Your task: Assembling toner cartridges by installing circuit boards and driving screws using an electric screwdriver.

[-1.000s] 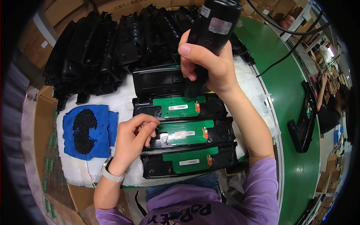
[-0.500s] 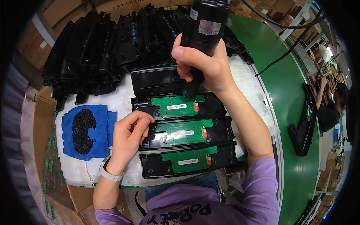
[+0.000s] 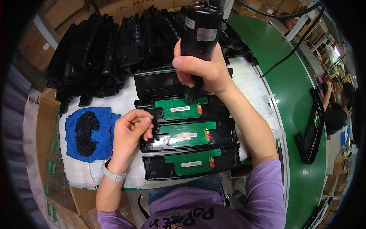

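My right hand [image 3: 206, 70] is wrapped round a black electric screwdriver [image 3: 202, 34], held upright. Its lower end meets the upper edge of a green circuit board [image 3: 173, 109], which lies in a long black plastic panel [image 3: 219, 110]. Closer to me are two more such panels, with a middle board [image 3: 187, 134] and a near board [image 3: 190, 162]. My left hand [image 3: 133, 131] hovers at the left ends of the upper two panels. Its fingers are curled, thumb against forefinger; whatever they hold is too small to make out.
On the left, a blue cloth [image 3: 105, 147] bears a heap of small black screws [image 3: 87, 133]. Stacked black plastic housings [image 3: 95, 57] fill the back. A green conveyor belt [image 3: 305, 179] runs along the right, carrying a black housing [image 3: 310, 131]; a person [image 3: 337, 108] sits beyond it.
The screwdriver's top has swung left and its body sits slightly lower, the tip staying near the same board edge. My left hand has shifted slightly left. The belt's housing has moved slightly nearer.
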Tool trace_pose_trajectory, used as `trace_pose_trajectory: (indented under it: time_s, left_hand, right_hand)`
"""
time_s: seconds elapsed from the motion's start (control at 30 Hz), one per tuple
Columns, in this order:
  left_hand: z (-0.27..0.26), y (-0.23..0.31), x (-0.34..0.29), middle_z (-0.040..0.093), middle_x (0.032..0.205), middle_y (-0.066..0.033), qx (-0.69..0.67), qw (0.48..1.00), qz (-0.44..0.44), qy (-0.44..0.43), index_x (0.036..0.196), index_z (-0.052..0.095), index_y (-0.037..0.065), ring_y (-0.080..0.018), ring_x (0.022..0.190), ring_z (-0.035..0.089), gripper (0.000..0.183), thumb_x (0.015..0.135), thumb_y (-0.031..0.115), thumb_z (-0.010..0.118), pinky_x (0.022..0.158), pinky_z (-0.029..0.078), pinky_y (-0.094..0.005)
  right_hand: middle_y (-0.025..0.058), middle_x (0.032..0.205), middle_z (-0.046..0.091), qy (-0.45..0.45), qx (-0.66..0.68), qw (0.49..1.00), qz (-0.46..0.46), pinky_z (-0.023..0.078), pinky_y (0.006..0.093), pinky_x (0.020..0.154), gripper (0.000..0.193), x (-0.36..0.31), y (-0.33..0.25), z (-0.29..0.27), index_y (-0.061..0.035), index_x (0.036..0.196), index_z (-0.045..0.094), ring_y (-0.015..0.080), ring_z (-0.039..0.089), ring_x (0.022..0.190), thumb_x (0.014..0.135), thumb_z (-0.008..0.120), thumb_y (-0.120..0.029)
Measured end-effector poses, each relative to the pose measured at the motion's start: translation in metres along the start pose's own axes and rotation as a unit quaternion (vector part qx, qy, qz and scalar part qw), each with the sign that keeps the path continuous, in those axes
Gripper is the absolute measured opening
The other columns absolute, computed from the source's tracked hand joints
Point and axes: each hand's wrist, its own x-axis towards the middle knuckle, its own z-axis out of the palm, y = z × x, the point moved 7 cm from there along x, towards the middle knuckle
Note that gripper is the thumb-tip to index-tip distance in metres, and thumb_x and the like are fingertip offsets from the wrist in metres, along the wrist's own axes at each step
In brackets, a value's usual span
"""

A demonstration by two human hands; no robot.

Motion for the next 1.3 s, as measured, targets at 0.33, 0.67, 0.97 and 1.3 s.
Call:
trace_pose_trajectory:
  time_s: [0.33,0.67,0.97,1.3]
  left_hand:
    - [-0.002,0.000,-0.002,0.062,0.076,-0.0058,-0.007,1.000,-0.008,0.001,0.094,0.061,-0.002,-0.0086,0.059,0.057,0.014,0.089,0.011,0.058,0.052,0.043,-0.0189]
    - [0.009,0.007,-0.010,0.065,0.080,-0.0101,-0.085,0.996,0.018,0.000,0.095,0.062,-0.004,-0.0116,0.065,0.061,0.013,0.085,0.004,0.062,0.063,0.049,-0.0206]
    - [0.008,0.008,-0.010,0.065,0.082,-0.0108,-0.099,0.995,0.031,0.004,0.093,0.061,-0.004,-0.0131,0.068,0.063,0.013,0.084,0.004,0.063,0.063,0.050,-0.0207]
    - [0.014,0.003,-0.009,0.064,0.093,-0.0131,-0.126,0.992,0.007,0.002,0.102,0.056,-0.004,-0.0171,0.079,0.064,0.019,0.090,0.011,0.056,0.071,0.050,-0.0240]
  right_hand:
    - [0.0025,0.052,0.051,-0.016,-0.049,0.998,-0.028,0.035,0.0217,0.038,0.019,-0.008,-0.013,0.017,-0.0006,0.068,0.055,0.0094,0.047,0.040,0.073,0.069,-0.013]
    - [0.0015,0.058,0.046,0.042,0.251,0.962,-0.100,0.043,0.0336,0.053,0.026,-0.021,-0.028,0.020,-0.0088,0.096,0.053,0.0138,0.043,0.043,0.090,0.044,-0.032]
    - [0.0014,0.057,0.046,0.061,0.249,0.962,-0.097,0.042,0.0338,0.053,0.027,-0.024,-0.024,0.022,-0.0083,0.094,0.053,0.0134,0.042,0.043,0.090,0.044,-0.033]
    - [0.0025,0.056,0.045,0.051,0.257,0.963,-0.061,0.042,0.0326,0.052,0.025,-0.022,-0.022,0.025,-0.0056,0.092,0.051,0.0137,0.043,0.043,0.089,0.045,-0.030]
